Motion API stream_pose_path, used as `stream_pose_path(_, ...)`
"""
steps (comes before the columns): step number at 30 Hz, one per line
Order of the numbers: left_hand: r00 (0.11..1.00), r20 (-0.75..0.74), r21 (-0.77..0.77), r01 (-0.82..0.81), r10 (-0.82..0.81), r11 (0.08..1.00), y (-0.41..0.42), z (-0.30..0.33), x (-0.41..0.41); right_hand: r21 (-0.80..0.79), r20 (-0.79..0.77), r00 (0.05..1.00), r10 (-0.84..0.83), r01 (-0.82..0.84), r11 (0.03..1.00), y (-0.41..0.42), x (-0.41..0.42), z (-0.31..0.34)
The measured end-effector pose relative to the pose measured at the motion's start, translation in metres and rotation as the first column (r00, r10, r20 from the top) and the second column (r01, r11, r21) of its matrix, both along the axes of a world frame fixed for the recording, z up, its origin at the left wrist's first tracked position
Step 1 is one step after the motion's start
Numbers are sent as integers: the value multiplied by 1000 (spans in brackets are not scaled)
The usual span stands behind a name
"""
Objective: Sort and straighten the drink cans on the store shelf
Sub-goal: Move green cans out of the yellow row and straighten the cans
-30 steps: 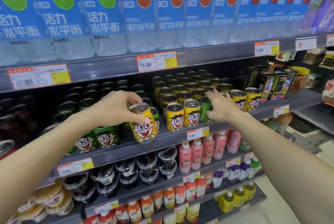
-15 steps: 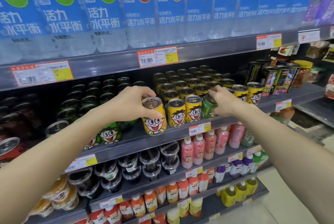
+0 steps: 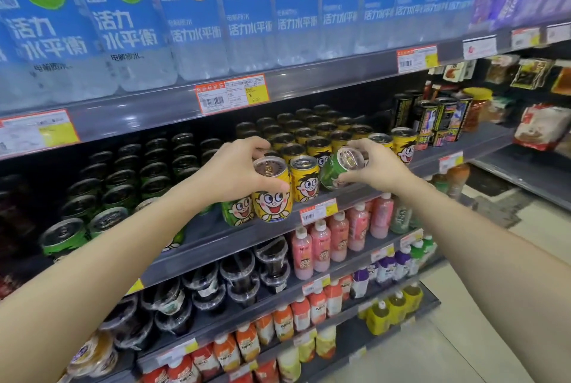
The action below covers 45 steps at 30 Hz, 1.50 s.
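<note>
My left hand [image 3: 230, 172] grips a yellow cartoon-face can [image 3: 272, 197] by its top, at the front edge of the grey shelf [image 3: 216, 237], beside another yellow can [image 3: 305, 180]. My right hand [image 3: 375, 166] holds a green can [image 3: 335, 170] tilted with its top towards me, lifted out of the yellow row. Rows of yellow cans [image 3: 318, 135] stand behind both hands. Green cans [image 3: 117, 184] fill the shelf to the left, and one green can [image 3: 236, 209] stands just left of the held yellow one.
Large water bottles [image 3: 197, 20] line the shelf above. Black cans [image 3: 438, 116] stand to the right of the yellow ones. Lower shelves hold pink bottles [image 3: 340, 237], dark jelly cups [image 3: 238, 277] and orange bottles [image 3: 293, 314]. The aisle floor [image 3: 463, 336] lies at the lower right.
My left hand carried the yellow can rightwards to the yellow row. My right hand closed on the green can and lifted and tipped it out of that row.
</note>
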State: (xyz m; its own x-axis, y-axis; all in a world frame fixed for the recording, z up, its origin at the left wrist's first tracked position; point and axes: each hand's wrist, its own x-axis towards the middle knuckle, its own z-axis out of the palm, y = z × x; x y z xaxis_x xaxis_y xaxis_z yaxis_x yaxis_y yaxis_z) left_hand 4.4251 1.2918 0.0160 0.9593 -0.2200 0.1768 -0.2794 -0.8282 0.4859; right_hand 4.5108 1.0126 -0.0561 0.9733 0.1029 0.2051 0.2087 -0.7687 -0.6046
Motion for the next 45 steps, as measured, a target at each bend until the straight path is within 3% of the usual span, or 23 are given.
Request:
stream_pose_path(8, 998, 24, -45, 58, -57, 997, -58, 7, 29, 272, -10, 1000, -29, 31, 962, -39, -33, 25)
stream_pose_path(13, 998, -10, -58, 61, -61, 996, -97, 2, 50, 276, -33, 997, -71, 77, 958, -67, -48, 23)
stream_pose_path(21, 1000, -20, 86, 10, -8, 996, -131, -20, 104, 275, -57, 995, -77, 90, 957, -106, -46, 18)
stream_pose_path(32, 986, -123, 161, -96, 116, 982, -144, -50, 142, 231, -53, 990, 134, -118, 966, -98, 9, 22)
stream_pose_path(36, 994, 22, 379, -110, 110, 919, -146, -51, 134, 224, -69, 977, 201, -181, 958, -85, 24, 19)
stream_pose_path(39, 998, 64, 460, -20, -11, 888, -140, -38, 117, 243, -54, 967, 250, -230, 942, -75, 32, 25)
stream_pose_path(42, 994, -37, 384, 111, -104, 917, -130, -22, 94, 256, -19, 959, 282, -268, 929, -61, 36, 37)
stream_pose_path(45, 993, -47, 173, 118, -111, 978, -116, -14, 77, 289, 6, 944, 329, -317, 904, -40, 35, 47)
